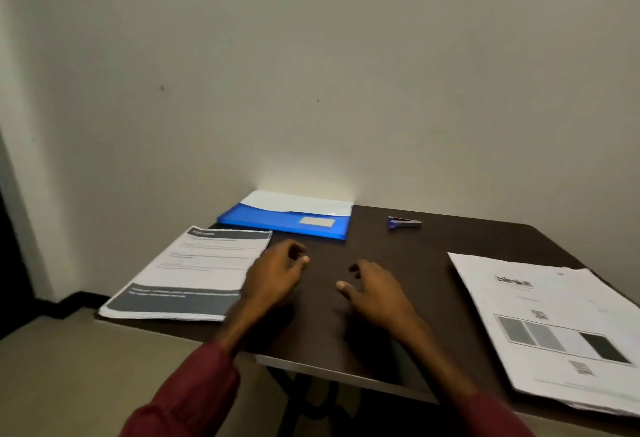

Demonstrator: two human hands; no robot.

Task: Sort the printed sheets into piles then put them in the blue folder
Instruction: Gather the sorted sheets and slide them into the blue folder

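One bench (398,246) carries two piles of printed sheets, a left pile (187,274) and a right pile (554,325), one blue folder (277,220) and one small metal tool (404,222). Two hands: left hand (273,274), right hand (377,289).

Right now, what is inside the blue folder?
A pale layer shows above the front of the blue folder: paper or back cover, unclear. Anything lower is hidden by that front.
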